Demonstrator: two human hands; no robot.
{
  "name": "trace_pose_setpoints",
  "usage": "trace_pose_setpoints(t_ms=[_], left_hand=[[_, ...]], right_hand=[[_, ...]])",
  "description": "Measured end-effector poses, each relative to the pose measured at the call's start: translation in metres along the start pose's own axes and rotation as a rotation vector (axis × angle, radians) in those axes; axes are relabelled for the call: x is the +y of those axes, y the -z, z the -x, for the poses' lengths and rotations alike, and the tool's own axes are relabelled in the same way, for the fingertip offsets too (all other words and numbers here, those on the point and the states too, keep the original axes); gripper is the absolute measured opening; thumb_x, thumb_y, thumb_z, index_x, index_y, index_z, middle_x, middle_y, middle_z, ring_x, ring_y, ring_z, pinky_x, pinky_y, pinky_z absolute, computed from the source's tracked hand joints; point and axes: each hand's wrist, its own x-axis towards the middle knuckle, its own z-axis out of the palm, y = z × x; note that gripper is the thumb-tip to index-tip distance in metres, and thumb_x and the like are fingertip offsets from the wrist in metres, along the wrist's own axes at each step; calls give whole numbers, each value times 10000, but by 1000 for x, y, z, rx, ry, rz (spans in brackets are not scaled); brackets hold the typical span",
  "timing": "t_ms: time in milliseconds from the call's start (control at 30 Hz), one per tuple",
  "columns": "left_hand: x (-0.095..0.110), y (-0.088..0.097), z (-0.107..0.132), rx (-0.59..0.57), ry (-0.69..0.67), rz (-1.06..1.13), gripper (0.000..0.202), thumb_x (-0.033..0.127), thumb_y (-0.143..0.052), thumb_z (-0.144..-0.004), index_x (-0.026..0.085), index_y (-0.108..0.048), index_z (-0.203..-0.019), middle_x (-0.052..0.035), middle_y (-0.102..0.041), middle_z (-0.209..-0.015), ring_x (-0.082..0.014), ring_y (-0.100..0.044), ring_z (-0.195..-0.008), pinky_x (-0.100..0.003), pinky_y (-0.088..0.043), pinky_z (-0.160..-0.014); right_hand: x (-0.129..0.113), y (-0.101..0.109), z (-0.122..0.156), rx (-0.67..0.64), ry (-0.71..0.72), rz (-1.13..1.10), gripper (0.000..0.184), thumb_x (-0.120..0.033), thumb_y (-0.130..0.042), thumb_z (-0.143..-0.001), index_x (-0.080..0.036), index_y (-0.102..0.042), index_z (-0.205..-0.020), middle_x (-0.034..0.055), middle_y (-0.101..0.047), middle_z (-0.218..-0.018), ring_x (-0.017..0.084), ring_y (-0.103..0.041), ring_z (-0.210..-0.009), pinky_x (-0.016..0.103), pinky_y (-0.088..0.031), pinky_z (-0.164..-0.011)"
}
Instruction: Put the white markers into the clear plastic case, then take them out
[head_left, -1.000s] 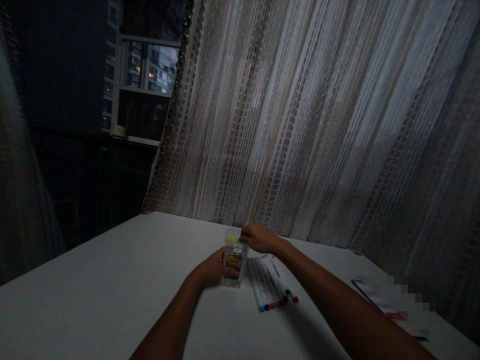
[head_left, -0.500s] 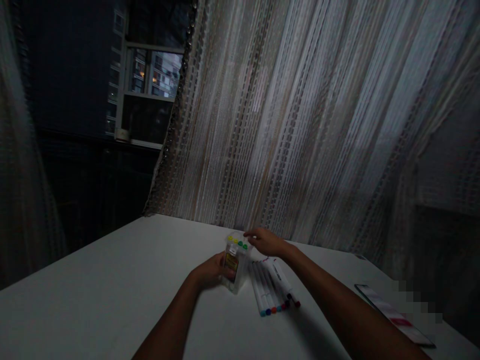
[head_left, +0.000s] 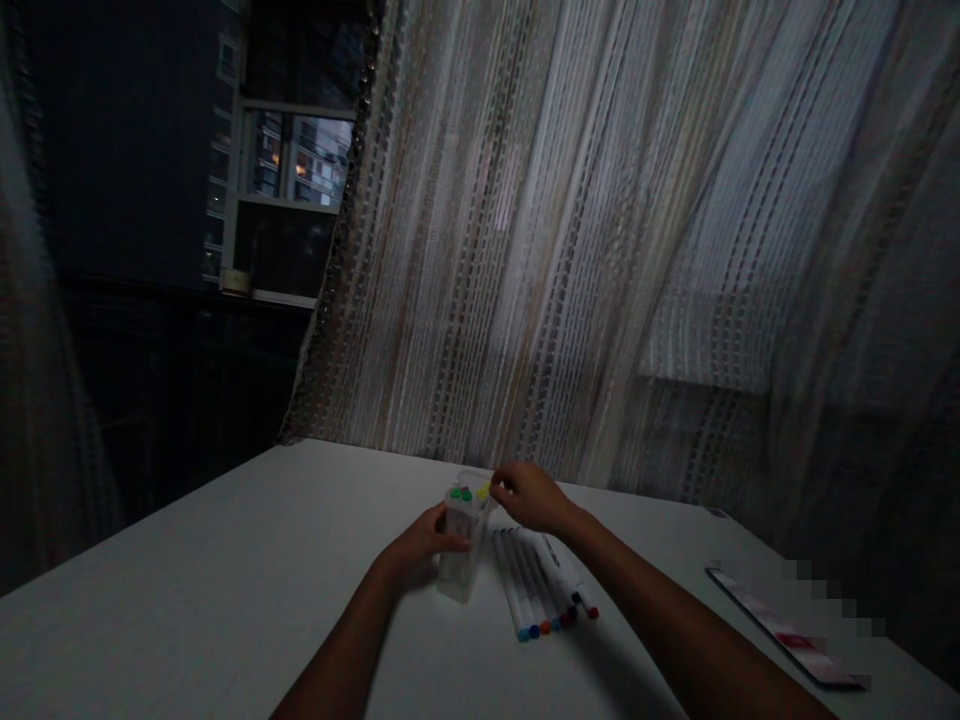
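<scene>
Your left hand (head_left: 420, 548) wraps around the middle of a clear plastic marker case (head_left: 463, 560), fingers curled against its side and gripping it. The case stands roughly upright, slightly tilted, toward the far edge of the white tabletop (head_left: 225, 560), about midway along it. Colored marker caps (head_left: 461, 494), green and yellow among them, show at its top.

Your right hand (head_left: 529, 497) is loosely curled at the case's upper corner, not spread. You cannot tell whether its fingertips (head_left: 496, 486) touch the case or sit just beside it.

Loose markers (head_left: 536, 590) with white barrels and colored caps lie side by side just right of the case, below your right hand. Near the right edge of the tabletop lies a smartphone (head_left: 784, 628), partly blurred out. A sheer striped curtain (head_left: 525, 250) hangs beyond the far edge.
</scene>
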Motion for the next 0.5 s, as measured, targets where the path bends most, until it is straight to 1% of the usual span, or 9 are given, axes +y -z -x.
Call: trace_pose_setpoints(t_ms=[67, 100, 167, 200, 300, 367, 400, 500], left_hand=[[0, 1, 1, -31, -6, 18, 503, 267, -800, -520, 135, -583, -954, -83, -643, -957, -252, -572, -899, -322, -429, -788], [0, 2, 1, -40, -4, 22, 503, 280, -797, -526, 138, -583, -959, -82, -644, -956, -251, -574, -899, -323, -428, -789], [1, 1, 2, -48, 2, 23, 503, 301, -793, -531, 144, -584, -961, -79, -647, -947, -252, -577, -901, -323, -430, -789], [1, 1, 3, -49, 2, 25, 502, 308, -794, -530, 147, -586, -959, -78, -649, -940, -255, -577, -904, -325, -430, -791], [2, -4, 5, -54, -4, 37, 532, 302, -805, -512, 153, -586, -973, -80, -651, -941, -266, -576, -925, -341, -428, -819], [2, -8, 7, -33, 6, 40, 568, 278, -814, -492, 158, -577, -995, -75, -654, -938, -271, -579, -927, -346, -431, -831], [2, -9, 7, -15, 24, 37, 571, 268, -815, -486, 158, -574, -992, -69, -659, -917, -274, -586, -915, -348, -442, -820], [1, -13, 7, 82, 114, -18, 514, 226, -811, -487, 152, -569, -934, -43, -670, -829, -271, -608, -859, -340, -479, -760]], right_hand=[[3, -2, 0, 33, 38, -21, 319, -277, -495, -776, -134, -622, -1032, 102, -621, -1009, 165, -574, -851, 257, -408, -736], [4, -3, 0, 26, 69, -43, 343, -281, -500, -776, -132, -604, -1067, 108, -604, -1056, 168, -569, -884, 260, -407, -761], [5, -5, -1, -13, 108, -78, 360, -293, -489, -786, -127, -593, -1087, 113, -595, -1089, 174, -565, -922, 267, -405, -791], [5, -5, -2, -30, 106, -84, 359, -307, -478, -794, -127, -598, -1080, 113, -604, -1077, 178, -567, -925, 272, -406, -795], [-1, -8, -3, -38, 35, -56, 363, -380, -443, -813, -143, -623, -1022, 108, -638, -1012, 193, -584, -897, 286, -417, -769], [-7, -13, -2, -24, -23, -28, 381, -428, -408, -823, -162, -625, -986, 102, -650, -982, 204, -592, -889, 300, -424, -747], [-9, -16, -1, -13, -63, -24, 398, -452, -391, -825, -167, -611, -995, 102, -652, -971, 213, -593, -893, 311, -428, -740], [-10, -31, -1, 63, -161, -25, 485, -482, -371, -819, -129, -504, -1124, 139, -636, -1006, 246, -595, -904, 353, -442, -725]])
